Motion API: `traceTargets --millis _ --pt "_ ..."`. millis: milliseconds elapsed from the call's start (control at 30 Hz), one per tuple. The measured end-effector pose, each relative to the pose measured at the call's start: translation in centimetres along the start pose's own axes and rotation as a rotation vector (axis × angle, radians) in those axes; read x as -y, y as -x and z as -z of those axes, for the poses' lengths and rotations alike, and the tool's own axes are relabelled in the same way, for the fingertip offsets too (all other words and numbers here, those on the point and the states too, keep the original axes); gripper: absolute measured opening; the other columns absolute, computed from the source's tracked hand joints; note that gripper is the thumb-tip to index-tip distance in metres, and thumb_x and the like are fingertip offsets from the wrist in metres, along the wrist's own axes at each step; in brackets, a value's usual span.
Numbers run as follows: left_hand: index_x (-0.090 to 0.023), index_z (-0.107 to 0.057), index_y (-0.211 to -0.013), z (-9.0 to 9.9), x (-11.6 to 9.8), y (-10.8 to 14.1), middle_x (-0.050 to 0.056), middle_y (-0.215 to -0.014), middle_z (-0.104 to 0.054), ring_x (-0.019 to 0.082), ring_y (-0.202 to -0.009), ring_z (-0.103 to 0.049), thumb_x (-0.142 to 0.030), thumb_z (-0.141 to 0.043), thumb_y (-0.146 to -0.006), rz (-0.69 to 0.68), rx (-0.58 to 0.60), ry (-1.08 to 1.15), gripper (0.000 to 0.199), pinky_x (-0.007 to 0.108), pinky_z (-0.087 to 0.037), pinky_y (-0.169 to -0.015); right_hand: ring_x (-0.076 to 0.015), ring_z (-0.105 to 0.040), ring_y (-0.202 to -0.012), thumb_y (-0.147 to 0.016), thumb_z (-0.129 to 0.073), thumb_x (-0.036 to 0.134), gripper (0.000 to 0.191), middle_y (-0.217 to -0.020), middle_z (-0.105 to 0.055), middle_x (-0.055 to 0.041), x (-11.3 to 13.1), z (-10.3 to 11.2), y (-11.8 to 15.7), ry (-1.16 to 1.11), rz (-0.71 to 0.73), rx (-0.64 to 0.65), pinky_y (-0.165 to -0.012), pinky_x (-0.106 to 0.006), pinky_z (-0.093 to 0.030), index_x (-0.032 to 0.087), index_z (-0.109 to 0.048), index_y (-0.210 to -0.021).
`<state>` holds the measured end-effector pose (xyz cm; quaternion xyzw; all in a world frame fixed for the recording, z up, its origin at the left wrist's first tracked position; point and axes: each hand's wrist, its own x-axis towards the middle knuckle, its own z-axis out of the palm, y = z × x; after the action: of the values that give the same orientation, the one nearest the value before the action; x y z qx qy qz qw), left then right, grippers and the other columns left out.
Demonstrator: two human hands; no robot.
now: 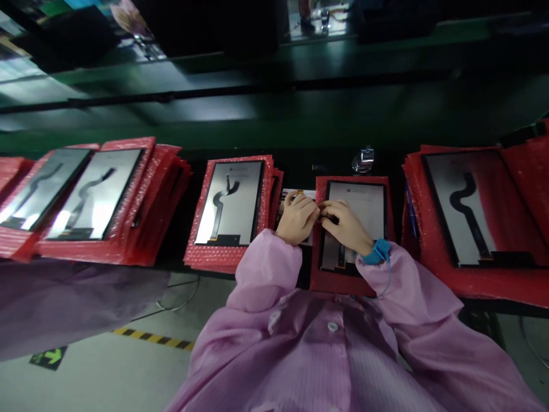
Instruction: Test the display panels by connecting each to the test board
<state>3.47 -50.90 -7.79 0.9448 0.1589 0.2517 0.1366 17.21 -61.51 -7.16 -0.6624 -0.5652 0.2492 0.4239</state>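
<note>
In front of me a display panel point(368, 197) lies on a red bubble-wrap sleeve point(319, 280). The lower part of its black flex cable point(341, 256) shows below my right hand point(346, 226). That hand is closed over the panel's upper left, fingertips pinched on a dark strip that looks like the cable's free end. My left hand point(297, 217) is closed beside the panel's left edge, its fingertips meeting those of the right. What the left fingers grip is hidden. Partly under the left hand lies a white printed item point(306, 194). A blue wrist strap point(378, 252) circles my right wrist.
A stack of red sleeves with a display panel point(231, 200) on top stands left; another panel point(457, 200) lies right. Further left are more sleeves point(148, 212) and panels. A shiny metal tally counter point(363, 160) sits behind my panel. A purple sleeve point(64, 297) of another person shows left.
</note>
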Motion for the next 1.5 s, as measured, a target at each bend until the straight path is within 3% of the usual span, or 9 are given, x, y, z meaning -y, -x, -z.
traceTargets --millis 600,733,867,900,1000,1100,1233,1367,1500 --pt "-0.02 -0.053 -0.072 -0.3 -0.1 0.0 0.001 -0.074 -0.061 0.018 -0.082 -0.056 -0.028 -0.033 -0.102 0.031 -0.085 0.039 0.037 0.044 -0.035 -0.105 -0.025 -0.056 -0.105 -0.09 -0.053 0.03 0.019 -0.108 -0.069 -0.0068 -0.2 0.9 -0.2 -0.004 0.023 0.095 -0.099 -0.046 -0.04 0.022 -0.059 -0.074" --pt "-0.02 -0.059 -0.084 0.5 -0.2 0.1 0.005 -0.09 -0.063 0.019 -0.095 -0.058 -0.037 -0.024 -0.105 0.225 -0.392 0.188 0.044 0.043 -0.041 -0.101 -0.0209 -0.062 -0.098 -0.097 -0.041 0.04 0.032 -0.104 -0.069 -0.0055 -1.3 3.0 -0.6 -0.188 0.002 0.062 -0.092 -0.04 -0.047 0.022 -0.061 -0.08" --pt "-0.018 -0.058 -0.111 1.1 -3.2 2.1 0.012 -0.117 -0.056 0.024 -0.118 -0.052 -0.044 -0.018 -0.105 0.254 -0.793 0.315 0.048 0.047 -0.043 -0.102 -0.0264 -0.057 -0.107 -0.095 -0.045 0.034 0.026 -0.11 -0.067 -0.01 -3.9 5.4 -0.9 0.17 -0.091 -0.382 -0.099 -0.046 -0.043 0.019 -0.064 -0.105" --pt "-0.019 -0.057 -0.114 1.0 -4.4 2.9 0.012 -0.119 -0.055 0.025 -0.12 -0.051 -0.045 -0.024 -0.104 0.216 -0.774 0.313 0.044 0.05 -0.041 -0.105 -0.0289 -0.054 -0.112 -0.092 -0.047 0.029 0.028 -0.114 -0.066 -0.0123 -4.6 5.8 -1.0 0.327 -0.126 -0.457 -0.102 -0.048 -0.04 0.017 -0.063 -0.111" --pt "-0.02 -0.054 -0.123 -0.1 -7.5 5.7 0.014 -0.13 -0.053 0.03 -0.129 -0.047 -0.042 -0.053 -0.094 0.104 -0.309 0.193 0.036 0.058 -0.033 -0.113 -0.033 -0.049 -0.116 -0.088 -0.045 0.019 0.036 -0.121 -0.06 -0.0182 -6.3 6.6 -1.5 0.62 -0.276 -0.505 -0.103 -0.052 -0.037 0.012 -0.061 -0.12" --pt "-0.016 -0.05 -0.133 -1.7 -9.2 7.5 0.02 -0.145 -0.044 0.039 -0.14 -0.036 -0.036 -0.062 -0.089 0.081 -0.053 0.047 0.05 0.064 -0.027 -0.115 -0.0328 -0.049 -0.112 -0.087 -0.046 0.019 0.025 -0.115 -0.058 -0.0188 -7.3 6.9 -2.4 0.675 -0.366 -0.493 -0.101 -0.051 -0.038 0.013 -0.064 -0.104" --pt "-0.015 -0.046 -0.141 -2.9 -9.5 8.1 0.024 -0.152 -0.035 0.043 -0.145 -0.029 -0.037 -0.068 -0.086 0.113 0.016 0.004 0.064 0.067 -0.025 -0.115 -0.0313 -0.048 -0.107 -0.08 -0.052 0.015 0.007 -0.102 -0.056 -0.0146 -7.8 7.5 -3.7 0.501 -0.361 -0.508 -0.102 -0.054 -0.036 0.018 -0.055 -0.075" --pt "-0.021 -0.035 -0.15 -2.8 -9.2 8.1 0.024 -0.161 -0.015 0.046 -0.15 -0.015 -0.041 -0.078 -0.078 0.184 -0.003 0.038 0.086 0.068 -0.026 -0.115 -0.0264 -0.054 -0.096 -0.084 -0.05 0.016 0.013 -0.09 -0.054 -0.0095 -6.4 8.8 -3.3 0.385 -0.288 -0.514 -0.097 -0.049 -0.041 0.022 -0.046 -0.073" --pt "-0.024 -0.017 -0.156 -2.9 -8.8 8.2 0.025 -0.163 0.007 0.05 -0.15 -0.002 -0.052 -0.089 -0.06 0.32 -0.096 0.122 0.123 0.07 -0.03 -0.112 -0.0166 -0.048 -0.055 -0.095 -0.049 0.034 0.014 -0.065 -0.046 0.0024 -3.3 10.0 -1.3 -0.006 -0.124 -0.604 -0.056 -0.035 -0.043 0.026 -0.047 -0.084"
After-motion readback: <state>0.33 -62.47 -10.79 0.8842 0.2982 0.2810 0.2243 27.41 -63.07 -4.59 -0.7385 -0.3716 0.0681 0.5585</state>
